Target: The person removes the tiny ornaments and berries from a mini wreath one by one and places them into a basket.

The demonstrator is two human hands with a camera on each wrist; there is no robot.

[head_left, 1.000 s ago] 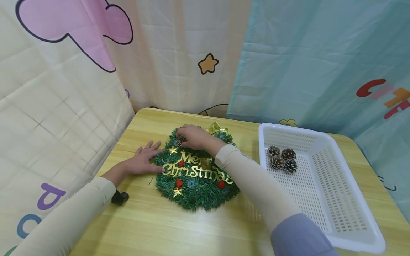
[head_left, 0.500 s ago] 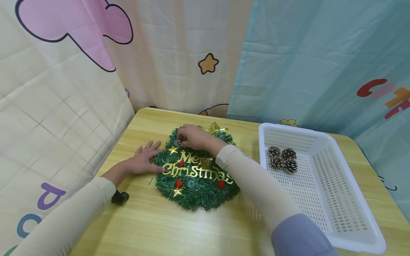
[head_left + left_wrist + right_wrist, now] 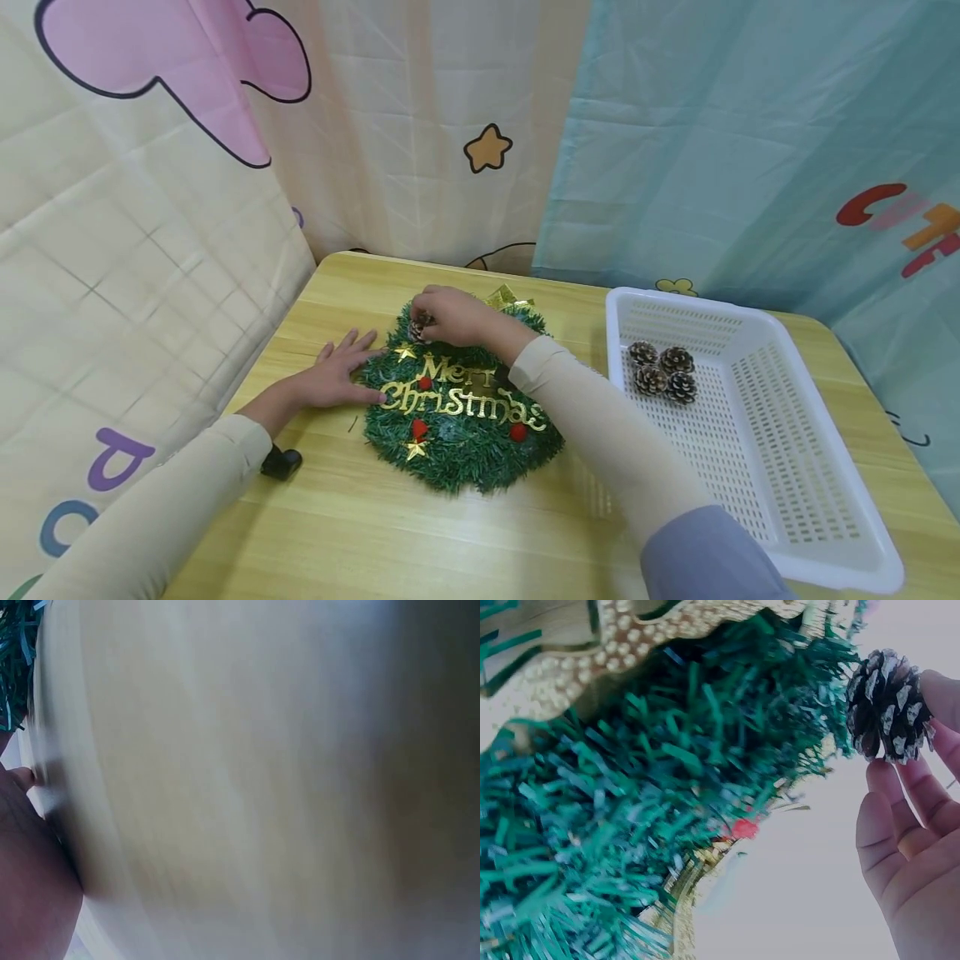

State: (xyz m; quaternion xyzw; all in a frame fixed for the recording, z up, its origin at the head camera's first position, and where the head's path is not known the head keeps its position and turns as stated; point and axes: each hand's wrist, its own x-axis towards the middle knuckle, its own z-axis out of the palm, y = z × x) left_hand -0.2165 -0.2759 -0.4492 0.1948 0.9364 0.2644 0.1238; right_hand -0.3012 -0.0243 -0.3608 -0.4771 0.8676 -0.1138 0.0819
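Observation:
A green tinsel wreath (image 3: 468,458) lies on the table, bearing gold "Merry Christmas" lettering (image 3: 461,402), gold stars (image 3: 416,450) and red balls (image 3: 518,432). Over its upper left part, my right hand (image 3: 459,317) pinches a brown pinecone (image 3: 417,330) between thumb and fingers. The right wrist view shows white-tipped scales on this pinecone (image 3: 889,709), right beside the green tinsel (image 3: 667,742). My left hand (image 3: 333,379) rests with fingers spread at the wreath's left side, its thumb over the edge. Only the heel of that hand (image 3: 34,877) shows large in the left wrist view.
To the right stands a white perforated basket (image 3: 817,400) with several pinecones (image 3: 663,373) in its far left corner. A small black object (image 3: 282,463) sits by my left wrist. A gold bow (image 3: 506,300) tops the wreath. Printed curtains (image 3: 420,167) hang behind the wooden table (image 3: 360,533).
My right hand has lifted slightly and shifted a little left with the pinecone. The left hand and the wreath stay in place.

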